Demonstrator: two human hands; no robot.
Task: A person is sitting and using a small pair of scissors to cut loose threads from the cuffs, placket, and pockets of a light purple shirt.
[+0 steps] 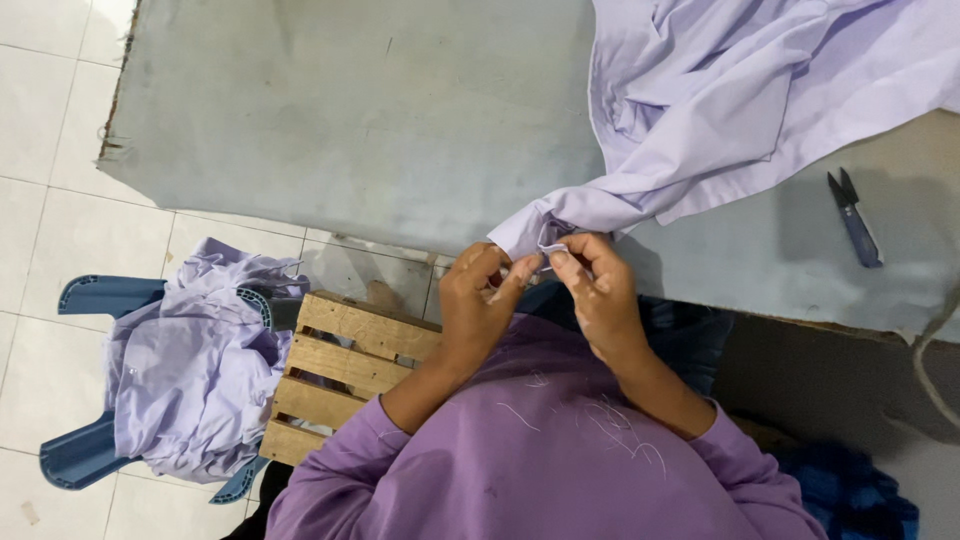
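i'm pinching the cuff (532,240) of the lilac shirt (740,90) between my left hand (478,300) and right hand (600,290) at the worktop's (380,120) near edge; a blue plastic chair (100,300) is holding more lilac shirts (190,370).

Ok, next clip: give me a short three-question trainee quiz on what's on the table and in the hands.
1. True or false: the snips are held in the right hand.
2. What do both hands pinch at the table edge? A) a wooden pallet B) a corner of the lilac shirt C) a rope
3. Fill in: the pile of shirts on the floor lies on a blue ____.

Key:
1. False: the snips lie on the table, apart from both hands.
2. B: left hand and right hand grip the shirt's corner between the fingertips.
3. Chair.
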